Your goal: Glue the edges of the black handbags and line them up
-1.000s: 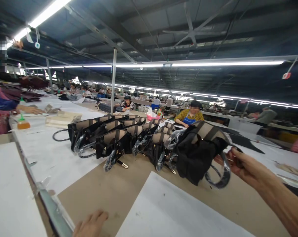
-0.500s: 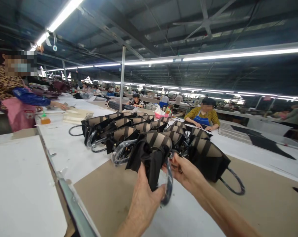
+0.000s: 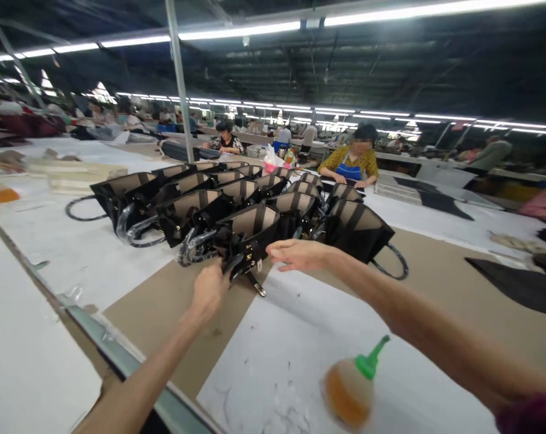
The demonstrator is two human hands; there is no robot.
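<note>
A black handbag (image 3: 250, 232) with a tan lining stands upright at the front of a group of similar bags. My left hand (image 3: 209, 286) is closed at its near left side, around what looks like the dark wrapped handle. Beside the bag's front right, my right hand (image 3: 300, 253) is held with its fingers stretched out, holding nothing; whether the fingertips touch the bag is unclear. A strap with a gold-coloured metal end (image 3: 258, 286) hangs down at the bag's front, between my hands. Plastic film covers a looped handle (image 3: 193, 248) next to it.
Several more black handbags (image 3: 123, 193) crowd the white table behind. A squeeze bottle (image 3: 349, 392) with amber liquid and a green nozzle stands near me. Dark flat pieces (image 3: 521, 286) lie at right. A co-worker in a yellow top (image 3: 352, 163) sits across the table.
The handbag has gone from close between both my hands to standing at the front of the group. My right hand has come off it. The view has turned, bringing the nearby bottle into sight.
</note>
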